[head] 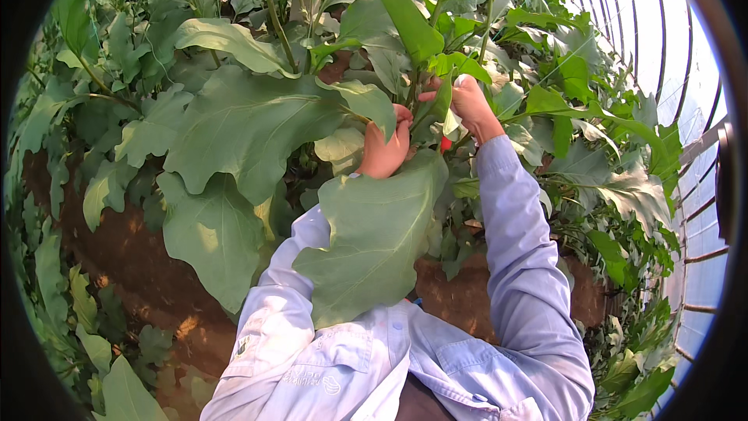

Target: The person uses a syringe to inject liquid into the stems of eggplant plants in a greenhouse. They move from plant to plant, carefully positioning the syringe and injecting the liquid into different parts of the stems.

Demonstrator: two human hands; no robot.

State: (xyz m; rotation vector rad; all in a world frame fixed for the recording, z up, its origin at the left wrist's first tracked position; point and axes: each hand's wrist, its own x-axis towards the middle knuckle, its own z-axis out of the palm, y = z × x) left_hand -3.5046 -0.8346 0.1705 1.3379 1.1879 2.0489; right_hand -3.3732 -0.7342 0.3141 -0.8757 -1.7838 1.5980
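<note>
An eggplant plant with broad lobed leaves stands before me, and both my hands are in among its stems. My left hand (384, 149) reaches in from below, its bent fingers closed at a thin green stem (414, 90). A large leaf (374, 240) covers most of the left forearm, and another leaf tip overlaps the hand. On the right side of the same stem is my right hand (470, 106), curled, with a finger pointing left. Something white shows at its thumb. Below it a small red object (446, 144) peeks out, mostly hidden by a narrow leaf (443, 99); whether I hold it cannot be told.
Dense foliage (251, 123) surrounds my arms on both sides. Thin support strings (153, 54) run up through the plants. Brown soil (134, 263) lies low on the left. Along the right curves a greenhouse wall (698, 234) of film over metal hoops.
</note>
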